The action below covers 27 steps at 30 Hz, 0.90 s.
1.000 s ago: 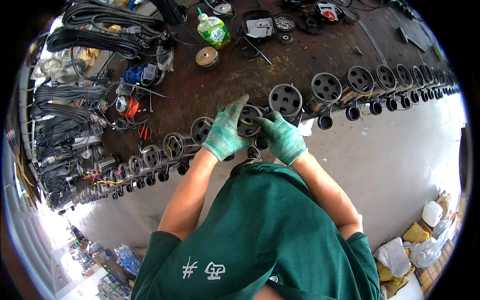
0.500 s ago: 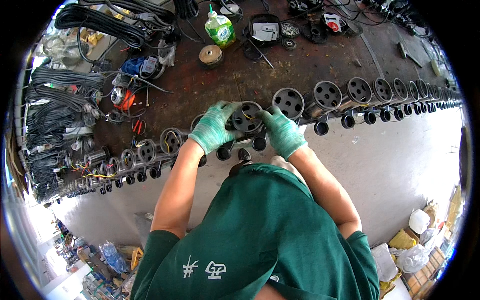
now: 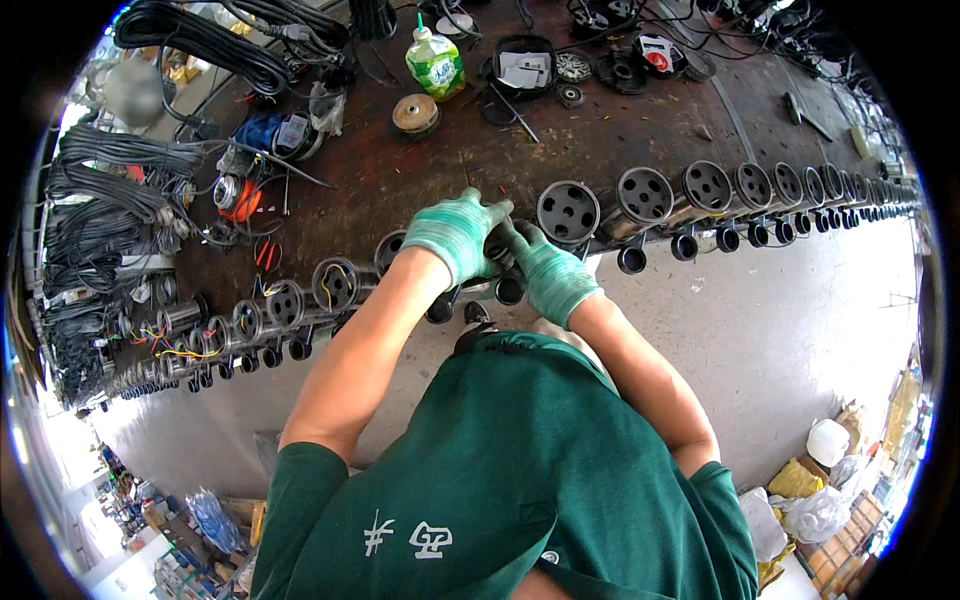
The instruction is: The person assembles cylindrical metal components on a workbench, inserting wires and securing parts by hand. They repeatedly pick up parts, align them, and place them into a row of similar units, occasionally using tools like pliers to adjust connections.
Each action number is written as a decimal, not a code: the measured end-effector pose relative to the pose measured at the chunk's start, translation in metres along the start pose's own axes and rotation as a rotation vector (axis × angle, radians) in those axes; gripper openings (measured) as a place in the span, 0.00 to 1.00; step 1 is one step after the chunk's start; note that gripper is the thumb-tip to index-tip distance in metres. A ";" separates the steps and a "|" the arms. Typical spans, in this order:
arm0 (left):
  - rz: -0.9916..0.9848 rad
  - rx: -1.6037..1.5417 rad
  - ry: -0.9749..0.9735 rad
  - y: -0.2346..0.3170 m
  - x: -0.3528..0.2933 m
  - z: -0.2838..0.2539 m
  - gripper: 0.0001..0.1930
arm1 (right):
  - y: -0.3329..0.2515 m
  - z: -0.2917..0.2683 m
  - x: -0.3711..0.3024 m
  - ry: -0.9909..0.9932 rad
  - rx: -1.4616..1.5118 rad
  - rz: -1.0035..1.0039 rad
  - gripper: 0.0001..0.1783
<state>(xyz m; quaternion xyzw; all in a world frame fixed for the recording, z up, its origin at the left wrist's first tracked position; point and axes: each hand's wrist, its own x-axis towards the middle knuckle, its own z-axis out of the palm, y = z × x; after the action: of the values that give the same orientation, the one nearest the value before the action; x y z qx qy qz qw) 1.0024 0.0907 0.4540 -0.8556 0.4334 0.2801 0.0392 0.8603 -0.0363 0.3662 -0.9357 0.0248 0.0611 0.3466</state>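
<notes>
Both my hands wear green knitted gloves and meet at one black cylindrical housing in the row along the bench's near edge. My left hand wraps over its left side and top, covering most of its holed end. From the right, my right hand has its fingers pressed together against the same end; whatever lies between the fingertips is hidden. Just right of my hands stands another holed cylindrical housing. To the left, one housing has a yellow wire at its open end.
More housings continue both ways along the bench. Farther back are a green-labelled squeeze bottle, a round brass-coloured part and a black tray. Red-handled pliers and coiled black cables lie left.
My left hand has moved right and closed over the housing's end, hiding the holes and yellow wire seen there before. My right fingers stay at its right side, now meeting the left.
</notes>
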 end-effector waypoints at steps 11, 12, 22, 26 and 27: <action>-0.035 0.096 -0.203 0.014 0.024 -0.008 0.47 | 0.043 -0.025 -0.066 0.281 0.362 0.118 0.25; -0.034 0.098 -0.223 0.015 0.025 -0.010 0.47 | 0.046 -0.029 -0.070 0.244 0.393 0.157 0.26; 0.011 0.069 -0.105 0.003 0.020 0.006 0.50 | 0.066 -0.041 -0.084 0.258 0.448 0.207 0.26; -0.039 0.172 0.022 0.014 0.018 0.000 0.58 | 0.070 -0.056 -0.089 0.311 0.441 0.204 0.26; -0.035 0.212 0.118 0.018 0.019 0.000 0.60 | 0.075 -0.059 -0.089 0.309 0.439 0.216 0.26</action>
<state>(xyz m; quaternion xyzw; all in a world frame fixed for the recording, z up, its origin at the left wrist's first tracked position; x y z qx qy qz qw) 0.9978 0.0658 0.4474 -0.8690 0.4473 0.1813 0.1086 0.7709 -0.1307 0.3738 -0.8284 0.1894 -0.0523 0.5245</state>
